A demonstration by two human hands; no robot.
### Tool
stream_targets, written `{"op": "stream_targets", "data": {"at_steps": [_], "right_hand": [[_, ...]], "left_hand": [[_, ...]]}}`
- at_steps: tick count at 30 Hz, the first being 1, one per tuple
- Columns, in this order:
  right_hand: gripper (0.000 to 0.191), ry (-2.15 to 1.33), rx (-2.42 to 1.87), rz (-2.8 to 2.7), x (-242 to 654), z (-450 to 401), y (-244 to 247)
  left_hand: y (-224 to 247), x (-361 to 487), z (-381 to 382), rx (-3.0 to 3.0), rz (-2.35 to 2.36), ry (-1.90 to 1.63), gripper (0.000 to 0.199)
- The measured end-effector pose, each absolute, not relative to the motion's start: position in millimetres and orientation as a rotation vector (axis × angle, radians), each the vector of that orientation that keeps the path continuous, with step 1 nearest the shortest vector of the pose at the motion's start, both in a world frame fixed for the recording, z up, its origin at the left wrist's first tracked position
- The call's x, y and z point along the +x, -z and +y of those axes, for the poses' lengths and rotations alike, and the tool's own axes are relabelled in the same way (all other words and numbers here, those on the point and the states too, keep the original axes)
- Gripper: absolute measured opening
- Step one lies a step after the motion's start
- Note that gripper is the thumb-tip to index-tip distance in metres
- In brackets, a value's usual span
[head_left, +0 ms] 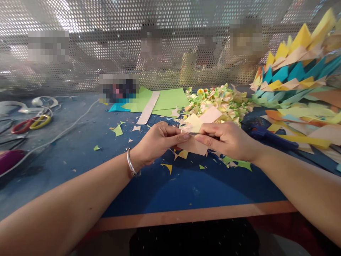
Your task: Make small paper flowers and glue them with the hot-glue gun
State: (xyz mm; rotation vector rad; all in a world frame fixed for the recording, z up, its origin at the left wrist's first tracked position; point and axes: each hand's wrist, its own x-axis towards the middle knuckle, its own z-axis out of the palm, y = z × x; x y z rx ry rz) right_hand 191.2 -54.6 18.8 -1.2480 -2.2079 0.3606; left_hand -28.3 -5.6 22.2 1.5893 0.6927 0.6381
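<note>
My left hand [162, 138], with a silver bangle at the wrist, pinches the edge of a pale pink piece of paper [195, 146] between thumb and fingers. At the paper's right side my right hand [229, 139] is closed on a thin metal blade [195, 133], which lies across the paper and points toward my left thumb. Its handle is hidden in the fingers, so the kind of tool is unclear. Behind both hands sits a light pink paper strip [211, 115]. Small offcuts [183, 154] lie beneath them on the blue table [160, 195].
A heap of paper scraps [226, 97] rises behind my hands, beside green sheets [170, 97] and a pale strip [149, 108]. At right are a blue-handled tool [274, 138] and stacked folded paper [295, 73]. Scissors [39, 122] and a white cable [61, 136] lie left. Perforated metal [170, 60] stands behind.
</note>
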Motion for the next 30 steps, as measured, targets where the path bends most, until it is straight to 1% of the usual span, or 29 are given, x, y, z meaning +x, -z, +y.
{"op": "stream_targets", "data": {"at_steps": [4,12,17,22,30], "right_hand": [[0.041,-0.351,-1.239,-2.220,191.1,-55.2,-19.8],[0.041,-0.367,-1.245,-2.206,191.3,-54.9,-19.0],[0.041,-0.352,-1.237,-2.224,191.2,-55.2,-19.6],[0.039,-0.362,-1.257,-2.216,191.4,-56.3,-19.9],[0.041,-0.348,-1.242,-2.217,191.3,-55.4,-19.1]], "left_hand": [[-20.3,-28.5,-5.2,1.600,0.708,-0.647,0.018],[-20.4,-28.0,-5.0,1.736,0.728,-0.674,0.024],[-21.0,-27.7,-5.6,1.754,0.731,-0.680,0.023],[-21.7,-27.9,-6.6,1.777,0.728,-0.675,0.028],[-21.6,-26.1,-7.9,1.794,0.713,-0.710,0.028]]}}
